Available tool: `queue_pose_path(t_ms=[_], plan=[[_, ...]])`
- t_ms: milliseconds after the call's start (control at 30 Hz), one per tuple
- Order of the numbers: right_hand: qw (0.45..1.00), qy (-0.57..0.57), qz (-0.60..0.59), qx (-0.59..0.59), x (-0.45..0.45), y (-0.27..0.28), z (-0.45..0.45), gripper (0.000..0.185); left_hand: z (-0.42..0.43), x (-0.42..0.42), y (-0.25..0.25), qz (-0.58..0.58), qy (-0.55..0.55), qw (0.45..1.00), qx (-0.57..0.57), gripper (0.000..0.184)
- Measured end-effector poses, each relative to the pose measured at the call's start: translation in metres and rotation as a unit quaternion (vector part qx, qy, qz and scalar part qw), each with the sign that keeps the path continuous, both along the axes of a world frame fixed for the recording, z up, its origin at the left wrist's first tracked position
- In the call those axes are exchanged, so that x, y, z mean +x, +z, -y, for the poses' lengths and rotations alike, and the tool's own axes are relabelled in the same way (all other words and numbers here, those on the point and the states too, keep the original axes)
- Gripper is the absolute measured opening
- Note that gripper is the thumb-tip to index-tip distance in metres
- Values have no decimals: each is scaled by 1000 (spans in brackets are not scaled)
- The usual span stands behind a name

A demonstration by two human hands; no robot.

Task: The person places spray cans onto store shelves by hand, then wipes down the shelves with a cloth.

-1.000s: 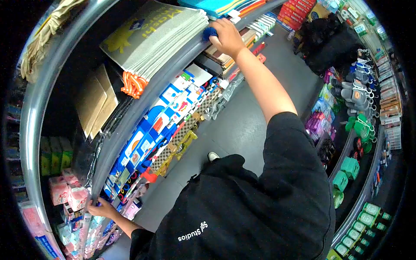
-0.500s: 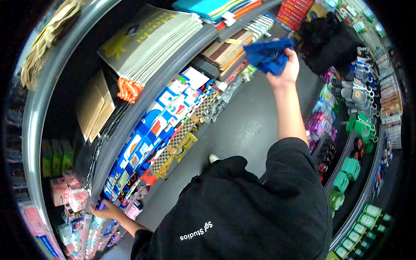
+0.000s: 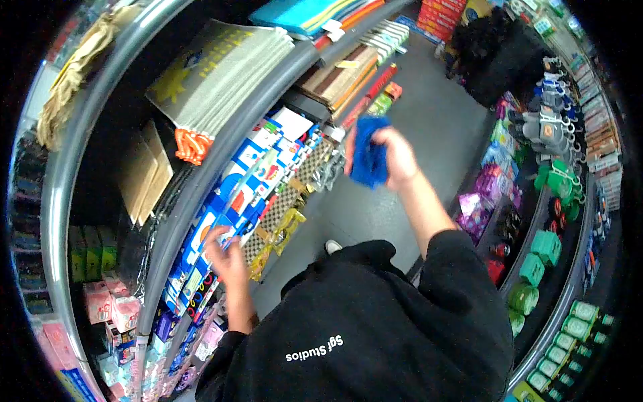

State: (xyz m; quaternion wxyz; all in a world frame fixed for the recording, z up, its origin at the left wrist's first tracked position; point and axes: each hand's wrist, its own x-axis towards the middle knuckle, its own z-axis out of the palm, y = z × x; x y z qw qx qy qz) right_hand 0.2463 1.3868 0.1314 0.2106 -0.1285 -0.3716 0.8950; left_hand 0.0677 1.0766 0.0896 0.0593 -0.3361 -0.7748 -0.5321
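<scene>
A crumpled blue cloth [image 3: 370,153] is gripped in my right hand [image 3: 400,161], held out over the aisle floor. My thumb lies on its near side, and fingertips show at its far edge. With its fingers apart and nothing in them, my left hand [image 3: 229,260] is raised in front of the shelf of hanging packaged goods [image 3: 244,191]. It is slightly blurred; whether it touches any package I cannot tell.
A stack of grey mats [image 3: 231,74] with orange ties lies on the left shelf. Folded blue textiles [image 3: 295,15] are farther along. Across the grey floor [image 3: 355,224] stand racks with green boxes [image 3: 546,248] and purple packages [image 3: 492,184]. A black heap [image 3: 492,53] sits at the aisle's far end.
My right hand has brought the blue cloth nearer and to the left. My left hand has left the shelf edge, moving up and to the right, its fingers spread.
</scene>
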Motion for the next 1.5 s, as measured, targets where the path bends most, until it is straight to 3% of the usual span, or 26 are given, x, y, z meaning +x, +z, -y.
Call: queue_pose_path(t_ms=[33,67,100,133,167,200,300,433,600,700,767,833,867,933,1033,1267,1500], plan=[[990,-9,136,-22,-3,-10,16,32,-17,18,9,102,-76,992,-4,26],[977,-5,192,95,-8,-40,28,28,-26,28,-2,225,-123,967,13,23],[904,83,225,354,-8,-53,31,28,-35,42,-8,279,-142,949,28,22],[920,65,267,280,-11,-33,64,24,-40,49,-21,284,-169,943,37,21],[928,30,228,294,-19,-71,85,25,-42,51,-31,300,-207,930,40,26],[930,68,213,291,-21,-69,101,27,-47,53,-39,343,-202,915,66,29],[883,76,173,430,-29,-62,128,31,-50,58,-42,519,-214,816,138,40],[835,85,158,520,-36,-63,137,31,-33,65,-71,550,-127,819,106,40],[816,103,162,546,-35,-87,144,37,-11,76,-104,637,-93,749,159,32],[783,153,149,585,-37,-89,153,41,-7,86,-110,701,-34,676,225,37],[746,233,160,603,-39,-81,156,49,-1,86,-117,716,12,670,193,36],[700,273,181,634,-43,-82,164,52,7,81,-127,752,-39,629,194,38],[700,278,182,633,-44,-81,168,52,12,84,-131,740,-48,633,223,39],[659,288,172,673,-47,-76,174,54,8,84,-98,723,-27,634,273,44],[633,314,179,685,-52,-69,178,54,13,81,-94,725,-19,624,290,47],[640,307,168,684,-57,-75,178,54,14,81,-86,706,-11,649,284,47],[627,317,151,696,-57,-68,176,57,35,69,-154,759,-58,590,270,42]])
